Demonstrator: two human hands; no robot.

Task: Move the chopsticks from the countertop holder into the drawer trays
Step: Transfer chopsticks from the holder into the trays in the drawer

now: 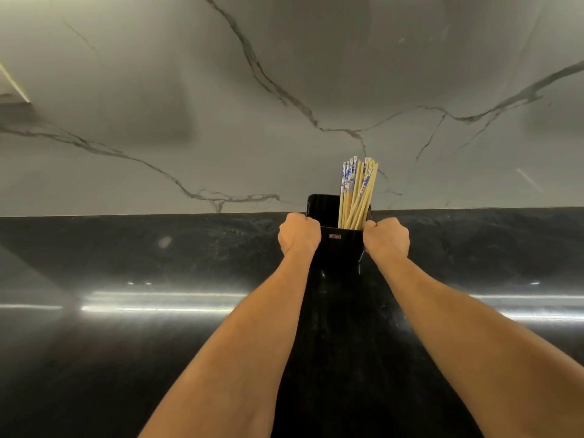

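Observation:
A black holder (341, 248) stands at the back of the dark countertop (158, 343), against the wall. Several bamboo chopsticks (357, 191) with blue-and-white patterned tops stick up from its right side; the left side looks empty. My left hand (298, 233) grips the holder's left edge, fingers curled round it. On the opposite edge, my right hand (387, 237) grips the holder in the same way. Both forearms reach forward over the counter. No drawer or tray is in view.
A grey marble-veined wall (284, 105) rises straight behind the holder. The glossy black countertop stretches left and right, with bright light reflections across it. A pale ledge (12, 90) shows at the far left.

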